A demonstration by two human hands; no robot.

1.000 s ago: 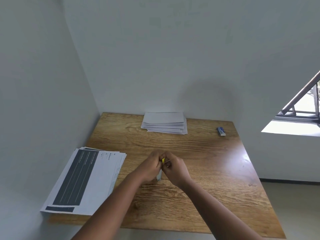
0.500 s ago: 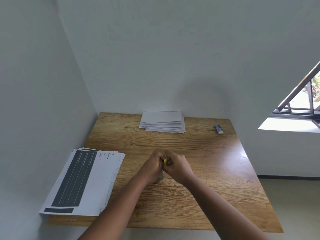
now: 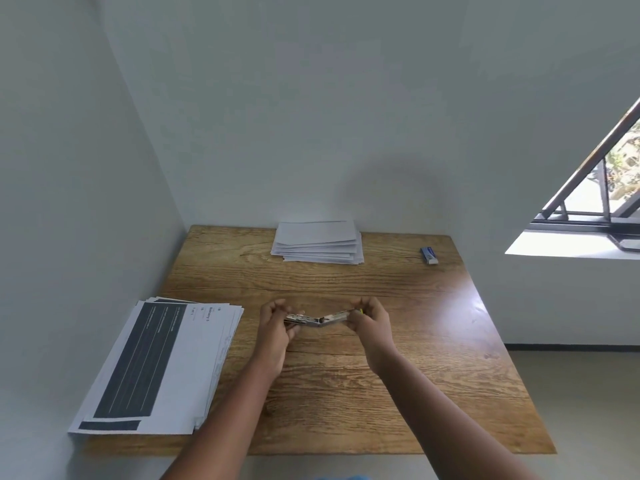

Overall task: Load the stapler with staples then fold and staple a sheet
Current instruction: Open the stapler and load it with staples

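- Head view looks down on a wooden table (image 3: 346,393) set into a white corner, with the stapler (image 3: 320,319) held just above its middle.
- The stapler is swung wide open, its two metal halves spread left and right from a hinge at the centre, sagging into a shallow V.
- The left hand (image 3: 277,325) has its fingers curled round the left half; the right hand (image 3: 370,322) pinches the tip of the right half, where a spot of yellow shows.
- Whether staples already sit in the channel is too small to tell.
- It looks small, stiff and light, bare metal that could slip. Judging by this, the safest hold is on the flat sides of each half, away from the hinge and the spring-loaded pusher, which could snap back on a finger.
- A small blue box (image 3: 429,255), probably staples, lies at the far right, well apart from the hands.
- A stack of folded white sheets (image 3: 317,242) rests at the far edge against the wall.
- A pile of printed sheets (image 3: 156,368) with a dark panel lies at the near left, overhanging the table edge. These are thin and floppy, best lifted by a corner.
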